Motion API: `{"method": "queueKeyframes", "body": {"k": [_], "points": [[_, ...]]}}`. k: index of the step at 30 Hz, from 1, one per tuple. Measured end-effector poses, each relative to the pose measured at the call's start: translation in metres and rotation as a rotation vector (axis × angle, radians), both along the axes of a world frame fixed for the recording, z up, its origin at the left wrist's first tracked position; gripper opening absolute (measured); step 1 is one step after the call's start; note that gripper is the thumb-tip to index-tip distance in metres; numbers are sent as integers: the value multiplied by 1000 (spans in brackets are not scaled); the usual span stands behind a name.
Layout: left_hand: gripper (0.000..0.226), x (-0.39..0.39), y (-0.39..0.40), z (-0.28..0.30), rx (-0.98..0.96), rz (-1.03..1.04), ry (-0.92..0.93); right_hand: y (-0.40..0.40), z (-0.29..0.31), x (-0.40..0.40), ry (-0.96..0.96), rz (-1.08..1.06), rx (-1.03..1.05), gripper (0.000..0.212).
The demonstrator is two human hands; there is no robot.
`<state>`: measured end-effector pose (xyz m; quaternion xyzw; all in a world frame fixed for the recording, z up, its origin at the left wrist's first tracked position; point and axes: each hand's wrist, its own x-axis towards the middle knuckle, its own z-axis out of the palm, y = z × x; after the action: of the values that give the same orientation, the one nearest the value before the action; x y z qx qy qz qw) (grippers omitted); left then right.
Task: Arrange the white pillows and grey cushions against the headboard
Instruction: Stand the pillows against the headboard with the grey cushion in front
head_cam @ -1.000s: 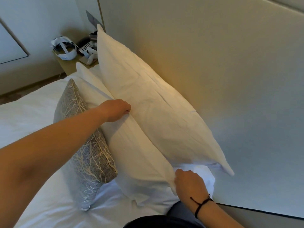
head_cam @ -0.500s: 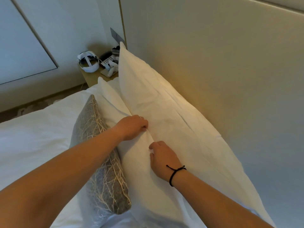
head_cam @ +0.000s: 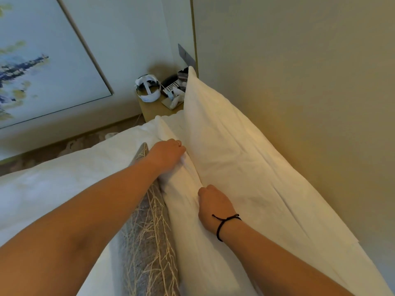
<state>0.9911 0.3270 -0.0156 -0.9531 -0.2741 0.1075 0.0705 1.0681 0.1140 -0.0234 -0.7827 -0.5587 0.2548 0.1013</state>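
We find the front white pillow [head_cam: 188, 210] upright between the grey cushion [head_cam: 147, 242] and the rear pillow [head_cam: 230, 159] leaning on the headboard [head_cam: 299, 82], its top edge grasped by both left hand [head_cam: 167, 154] and right hand [head_cam: 213, 207].

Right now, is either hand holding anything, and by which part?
Both hold the front pillow along its top edge. The left hand has its grip farther along the edge; the right hand pinches it nearer the camera. The grey cushion is untouched.
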Motion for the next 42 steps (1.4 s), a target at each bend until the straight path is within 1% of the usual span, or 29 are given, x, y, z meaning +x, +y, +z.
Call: {"method": "queueKeyframes", "body": {"k": [5,7,9,13,16,18,19,20,21,23,25,27,28,30,33,36,37,39,40,42], "points": [[31,10,57,10,119,59,97,13,3,11,-88,35,52,20],[31,21,79,20,118,113,85,12,5,17,-116,38,54,21],[31,37,95,29,144,109,55,10,9,21,-142,38,36,21],[33,61,118,37,181,161,-70,6,16,21,-152,48,-6,22],[39,54,119,24,114,296,-133,8,18,23,-138,53,-33,21],[48,41,114,10,9,423,-238,11,17,25,-124,49,-39,19],[53,36,110,3,-38,447,-266,12,17,26,-117,47,-43,19],[57,30,105,-4,-66,427,-267,13,16,26,-111,43,-50,21],[56,25,99,-10,-63,361,-255,14,14,27,-104,37,-59,25],[46,17,88,-21,14,153,-253,17,11,28,-80,11,-75,36],[41,13,80,-25,86,6,-240,22,8,26,-55,-17,-72,40],[39,11,82,-26,86,-15,-169,23,7,23,-39,-32,-69,40],[40,10,86,-25,72,19,-115,23,7,21,-41,-27,-76,40],[48,9,95,-20,22,171,-28,20,5,18,-56,-4,-91,40],[63,8,107,-14,-67,389,-75,16,8,18,-68,-1,-78,39],[72,15,114,-6,-142,443,-140,15,14,23,-75,-13,-64,39],[75,20,117,-3,-193,452,-181,15,16,25,-73,-19,-60,39],[80,31,122,4,-370,512,-301,14,18,26,-78,-27,-60,38],[82,37,124,7,-497,561,-378,13,20,26,-79,-30,-59,36],[83,47,128,14,-762,661,-574,11,22,25,-68,-35,-51,25]]}}
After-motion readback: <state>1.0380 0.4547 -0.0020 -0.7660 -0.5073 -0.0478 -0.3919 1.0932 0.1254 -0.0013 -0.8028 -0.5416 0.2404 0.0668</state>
